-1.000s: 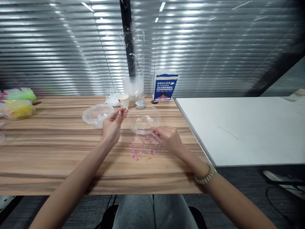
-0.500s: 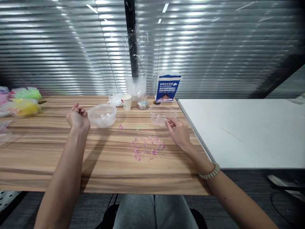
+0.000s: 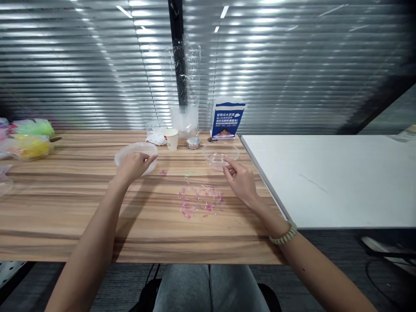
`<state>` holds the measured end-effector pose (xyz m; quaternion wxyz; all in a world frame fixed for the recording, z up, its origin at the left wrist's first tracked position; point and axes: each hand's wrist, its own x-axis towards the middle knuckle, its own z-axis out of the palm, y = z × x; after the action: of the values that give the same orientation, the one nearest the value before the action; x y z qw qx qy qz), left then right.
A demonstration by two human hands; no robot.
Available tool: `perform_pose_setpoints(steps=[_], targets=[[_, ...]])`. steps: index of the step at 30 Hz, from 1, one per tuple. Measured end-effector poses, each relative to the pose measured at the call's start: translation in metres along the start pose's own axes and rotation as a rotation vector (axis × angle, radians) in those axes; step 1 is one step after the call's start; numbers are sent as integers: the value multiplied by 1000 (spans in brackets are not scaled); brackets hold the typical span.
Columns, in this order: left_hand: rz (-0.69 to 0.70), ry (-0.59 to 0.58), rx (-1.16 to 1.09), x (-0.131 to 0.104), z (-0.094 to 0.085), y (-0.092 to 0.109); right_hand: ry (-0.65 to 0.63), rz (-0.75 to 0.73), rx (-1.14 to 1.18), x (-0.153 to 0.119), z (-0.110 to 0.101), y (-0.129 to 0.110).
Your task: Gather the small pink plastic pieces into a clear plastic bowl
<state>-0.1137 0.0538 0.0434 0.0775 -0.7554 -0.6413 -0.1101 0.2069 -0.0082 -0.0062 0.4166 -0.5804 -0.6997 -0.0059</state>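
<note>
My left hand (image 3: pixel 131 167) is in front of the left clear plastic bowl (image 3: pixel 143 147), covering part of it; its thumb and fingers are drawn together, and anything between them is too small to make out. At the near side of the right clear plastic bowl (image 3: pixel 236 151) is my right hand (image 3: pixel 242 180), thumb and forefinger pinched close to the bowl's wall. Whether it grips the bowl or a tiny piece does not show. Between the hands, small pink and clear pieces (image 3: pixel 198 201) lie scattered on the wooden table (image 3: pixel 156 240). A little pink cluster (image 3: pixel 164 172) lies farther back.
Behind the bowls stand a paper cup (image 3: pixel 171 139), a small round tin (image 3: pixel 193 143), a clear plastic bag (image 3: pixel 185 119) and a blue printed packet (image 3: pixel 228 121). Bags of coloured material (image 3: pixel 30 145) lie at far left. A white tabletop (image 3: pixel 338 182) adjoins on the right.
My left hand has turned over and moved right, from beside the left bowl to in front of it. My right hand stays by the right bowl, nearly still.
</note>
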Motion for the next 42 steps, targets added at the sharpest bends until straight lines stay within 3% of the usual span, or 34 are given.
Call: perform_pose_setpoints(steps=[4, 13, 21, 26, 32, 37, 42], targets=[[49, -20, 82, -1, -3, 3, 7, -25, 32, 0, 1, 1], [-195, -47, 170, -6, -18, 4, 11, -59, 26, -1, 1, 0], [-360, 33, -34, -8, -24, -1, -8, -64, 18, -2, 1, 1], [-422, 140, 94, -8, -27, -4, -21, -53, 10, -2, 1, 1], [-324, 71, 110, -8, -25, -3, -26, -38, 19, -1, 1, -1], [-336, 193, 206, -8, -20, 0, -25, -45, 10, -1, 1, -1], [-322, 285, 161, -10, -22, -1, -26, -48, 24, -1, 1, -1]])
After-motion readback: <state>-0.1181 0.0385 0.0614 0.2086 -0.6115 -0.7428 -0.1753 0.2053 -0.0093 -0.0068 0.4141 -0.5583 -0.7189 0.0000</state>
